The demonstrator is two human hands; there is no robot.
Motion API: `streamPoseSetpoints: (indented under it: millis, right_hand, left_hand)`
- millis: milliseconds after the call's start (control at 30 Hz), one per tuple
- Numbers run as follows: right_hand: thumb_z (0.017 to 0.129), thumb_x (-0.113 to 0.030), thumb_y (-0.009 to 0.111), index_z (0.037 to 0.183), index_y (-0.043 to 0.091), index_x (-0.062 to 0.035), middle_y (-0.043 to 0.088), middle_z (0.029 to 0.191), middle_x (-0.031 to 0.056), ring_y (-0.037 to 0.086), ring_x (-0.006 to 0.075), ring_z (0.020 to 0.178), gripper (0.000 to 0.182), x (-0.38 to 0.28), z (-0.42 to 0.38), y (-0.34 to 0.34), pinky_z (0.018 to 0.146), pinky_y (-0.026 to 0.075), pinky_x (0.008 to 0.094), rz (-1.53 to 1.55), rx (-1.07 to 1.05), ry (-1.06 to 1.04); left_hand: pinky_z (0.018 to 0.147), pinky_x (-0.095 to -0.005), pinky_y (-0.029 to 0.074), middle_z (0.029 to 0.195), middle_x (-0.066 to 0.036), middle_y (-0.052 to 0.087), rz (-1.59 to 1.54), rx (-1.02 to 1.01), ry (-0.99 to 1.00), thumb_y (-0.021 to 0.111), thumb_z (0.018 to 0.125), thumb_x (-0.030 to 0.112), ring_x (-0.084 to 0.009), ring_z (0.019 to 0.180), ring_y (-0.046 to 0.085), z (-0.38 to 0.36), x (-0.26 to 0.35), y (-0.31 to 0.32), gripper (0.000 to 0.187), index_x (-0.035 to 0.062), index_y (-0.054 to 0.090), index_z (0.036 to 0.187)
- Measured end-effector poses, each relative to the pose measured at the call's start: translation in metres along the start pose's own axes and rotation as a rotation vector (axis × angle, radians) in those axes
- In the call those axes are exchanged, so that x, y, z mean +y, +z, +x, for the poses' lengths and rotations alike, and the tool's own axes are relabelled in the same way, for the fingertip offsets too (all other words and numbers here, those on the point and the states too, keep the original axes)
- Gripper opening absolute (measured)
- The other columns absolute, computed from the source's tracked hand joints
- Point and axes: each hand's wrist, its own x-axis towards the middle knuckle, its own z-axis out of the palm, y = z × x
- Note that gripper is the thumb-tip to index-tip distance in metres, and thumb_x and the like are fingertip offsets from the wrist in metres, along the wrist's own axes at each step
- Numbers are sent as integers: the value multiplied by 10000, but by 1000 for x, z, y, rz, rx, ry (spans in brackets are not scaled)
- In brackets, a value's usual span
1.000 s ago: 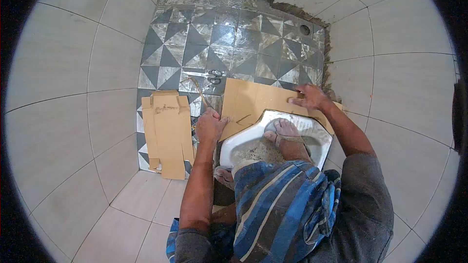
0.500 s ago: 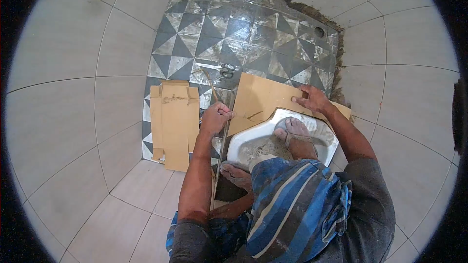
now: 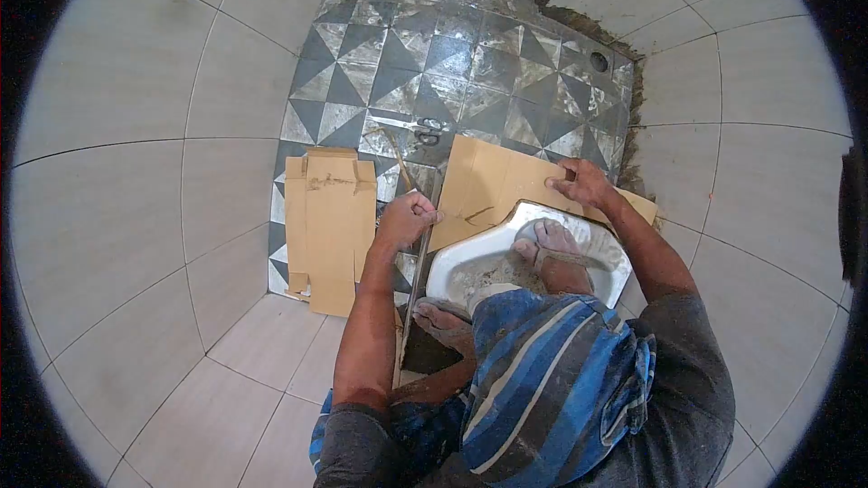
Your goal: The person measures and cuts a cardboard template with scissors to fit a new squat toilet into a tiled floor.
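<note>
A brown cardboard sheet [image 3: 493, 179] lies against the far rim of a white squat toilet pan [image 3: 452, 262], with a dark line marked on it. My right hand [image 3: 581, 184] grips the sheet's far edge, thumb on top. At the sheet's left edge is my left hand [image 3: 409, 219], its thumb and fingers pinched together; what they hold, if anything, is hidden. A long narrow metal bar [image 3: 421, 262] runs beneath or beside that hand. Just beyond it lies a thin brown stick-like tool [image 3: 398, 159]. Black-handled scissors [image 3: 427, 130] rest on the patterned floor.
Flattened cardboard [image 3: 331, 226] lies on the left. One bare foot [image 3: 553, 244] stands in the pan, the other [image 3: 443, 323] beside it. Tiled walls [image 3: 235, 199] close in on both sides. A round drain hole [image 3: 599, 61] is at the far right.
The view has shifted slightly, so most things appear a little further right. My left fingertips are slightly further right along the sheet's edge. My right hand keeps its grip.
</note>
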Motion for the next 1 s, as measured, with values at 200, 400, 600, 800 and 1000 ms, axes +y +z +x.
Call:
streamPoseSetpoints:
  millis: [200,400,600,800,1000]
  right_hand:
    - [797,-535,751,1124,710,-108,699,913,162,663,307,835,539,-7,-1,2,765,513,440,-12,27,23]
    - [829,-429,764,1033,690,-29,660,831,121,622,252,747,454,-11,-7,-1,722,493,394,36,88,-59]
    - [803,-351,795,996,689,-8,649,850,112,603,210,784,408,-28,-28,-56,730,498,376,250,65,-187]
    - [859,-297,747,991,706,-32,652,906,122,633,270,881,299,-114,-65,-141,780,497,381,57,321,-388]
    - [869,-175,709,985,710,-72,624,878,123,625,321,837,155,-176,-27,-127,724,517,438,-397,785,-676]
  left_hand:
    - [621,-291,509,740,-25,656,81,12,42,786,820,188,-125,658,618,-1,9,2,199,31,668,853]
    - [598,-281,499,740,-31,652,36,-1,13,754,855,239,-116,651,612,-2,13,2,222,34,671,873]
    - [560,-264,473,764,-20,642,-276,113,-30,668,951,366,-106,620,597,3,13,-9,328,47,642,877]
    - [547,-251,482,788,-20,607,-704,337,25,525,1018,459,-101,628,598,10,54,-28,407,59,594,1006]
    - [611,-289,550,946,-81,642,-971,218,205,535,999,528,-175,737,663,21,154,-23,542,19,557,1186]
